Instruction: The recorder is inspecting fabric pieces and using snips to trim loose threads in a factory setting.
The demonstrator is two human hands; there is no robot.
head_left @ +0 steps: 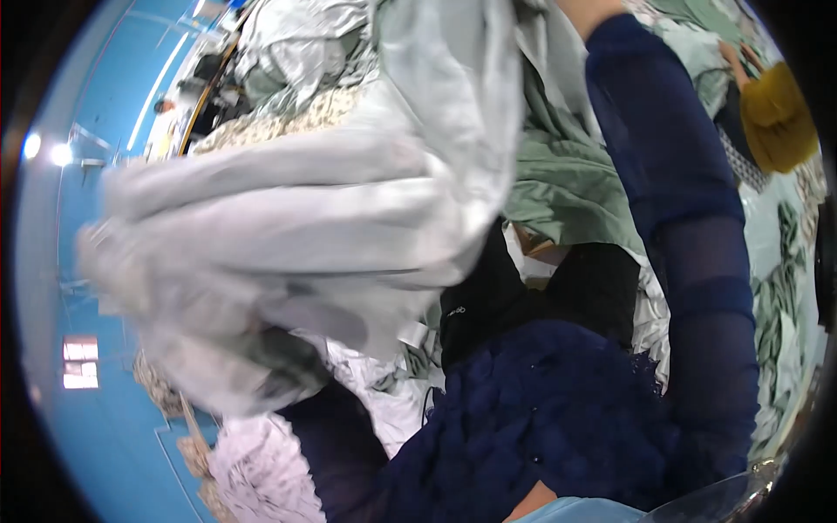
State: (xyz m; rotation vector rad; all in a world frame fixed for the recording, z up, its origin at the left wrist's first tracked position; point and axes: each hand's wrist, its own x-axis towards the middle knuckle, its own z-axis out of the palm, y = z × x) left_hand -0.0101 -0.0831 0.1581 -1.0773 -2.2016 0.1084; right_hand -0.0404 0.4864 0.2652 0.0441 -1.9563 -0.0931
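A large pale grey-white cloth [323,209], smeared by motion, hangs in the air across the left and upper middle. Its folds cover my left hand, and only the dark sleeve of my left forearm [327,427] shows below them. My right arm reaches up to the top edge in a navy sleeve. Just the wrist end of my right hand [588,10] is visible there, and its fingers lie outside the picture. Beneath the right arm, a green cloth [567,187] drapes down to my knees.
White and green cloths [305,44] are heaped at the far side. A pale pink-white pile of fabric [261,466] lies at lower left. On the right, another person in a mustard sleeve [779,118] handles cloth. More green fabric [776,322] runs along the right edge.
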